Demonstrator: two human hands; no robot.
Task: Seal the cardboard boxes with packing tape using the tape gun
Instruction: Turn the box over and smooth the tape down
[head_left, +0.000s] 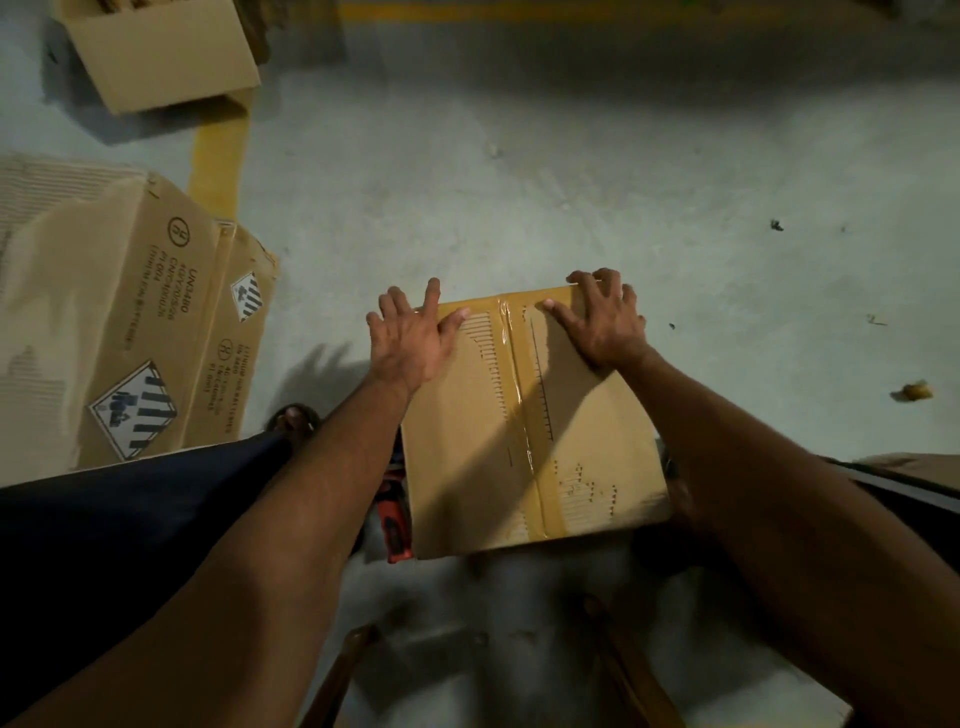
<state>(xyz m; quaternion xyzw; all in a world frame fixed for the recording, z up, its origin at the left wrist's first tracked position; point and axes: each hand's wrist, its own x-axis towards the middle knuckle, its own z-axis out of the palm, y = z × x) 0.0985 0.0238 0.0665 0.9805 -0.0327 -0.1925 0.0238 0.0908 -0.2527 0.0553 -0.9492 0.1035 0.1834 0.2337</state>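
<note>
The cardboard box (530, 426) sits on the floor between the knees. Left hand (410, 338) and right hand (605, 322) press flat, fingers spread, either side of the tape strip (519, 395). Smooth outward from the seam, firmly over the far edge.

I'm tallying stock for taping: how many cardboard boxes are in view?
3, perhaps more out of frame. One taped box lies under both hands, one open box stands far left, and one flattened printed box lies on the floor left.
</note>
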